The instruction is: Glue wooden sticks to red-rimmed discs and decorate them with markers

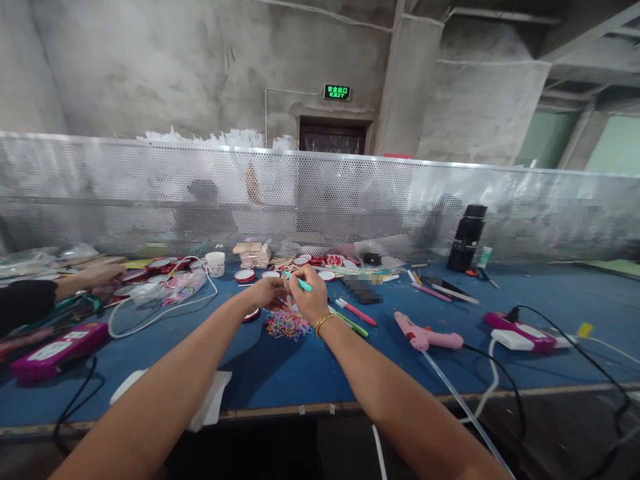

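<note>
Over the middle of the blue table, my right hand (pixel 311 297) is closed around a turquoise marker pen (pixel 304 285), a gold bracelet at its wrist. Close against it, my left hand (pixel 267 294) pinches a small tan strip (pixel 287 295) that looks like a wooden stick; the fingers partly hide it. Below both hands lies a pile of small colourful bands (pixel 287 325). To the right of the pile rest a pink marker (pixel 359 312) and a green marker (pixel 354 325).
A pink glue gun (pixel 425 337) with a cable lies at right, beside a purple-and-white power strip (pixel 525 333). A black thermos (pixel 467 239) stands near the perforated metal screen (pixel 350 200). Wooden pieces (pixel 253 256) and a paper cup (pixel 215 264) stand behind. Another person's hand (pixel 95 277) reaches in at left.
</note>
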{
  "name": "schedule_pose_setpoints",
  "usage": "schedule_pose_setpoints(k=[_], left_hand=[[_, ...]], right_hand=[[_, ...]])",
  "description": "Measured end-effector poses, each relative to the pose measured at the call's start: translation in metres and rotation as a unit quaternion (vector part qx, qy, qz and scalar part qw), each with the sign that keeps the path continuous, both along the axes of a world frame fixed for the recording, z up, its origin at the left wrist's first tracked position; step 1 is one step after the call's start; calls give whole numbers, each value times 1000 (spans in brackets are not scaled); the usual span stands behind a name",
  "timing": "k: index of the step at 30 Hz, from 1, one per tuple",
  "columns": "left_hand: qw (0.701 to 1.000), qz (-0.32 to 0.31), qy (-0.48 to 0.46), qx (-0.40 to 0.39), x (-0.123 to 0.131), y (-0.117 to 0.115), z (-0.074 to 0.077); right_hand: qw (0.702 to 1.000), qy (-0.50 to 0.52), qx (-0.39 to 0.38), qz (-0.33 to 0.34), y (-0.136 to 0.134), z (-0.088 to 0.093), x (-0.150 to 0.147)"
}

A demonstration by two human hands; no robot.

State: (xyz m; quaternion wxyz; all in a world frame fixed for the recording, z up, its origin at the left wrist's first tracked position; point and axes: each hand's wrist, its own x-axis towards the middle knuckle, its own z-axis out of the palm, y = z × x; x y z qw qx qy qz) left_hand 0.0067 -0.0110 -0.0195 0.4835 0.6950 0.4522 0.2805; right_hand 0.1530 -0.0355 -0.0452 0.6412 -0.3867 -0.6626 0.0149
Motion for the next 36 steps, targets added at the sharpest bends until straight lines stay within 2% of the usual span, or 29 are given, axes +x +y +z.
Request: schedule_pose_setpoints(k=[36], left_hand=[[1000, 4, 4, -2, 0, -1, 1]], right_hand=[[1000, 2, -5, -2, 2, -3, 1]])
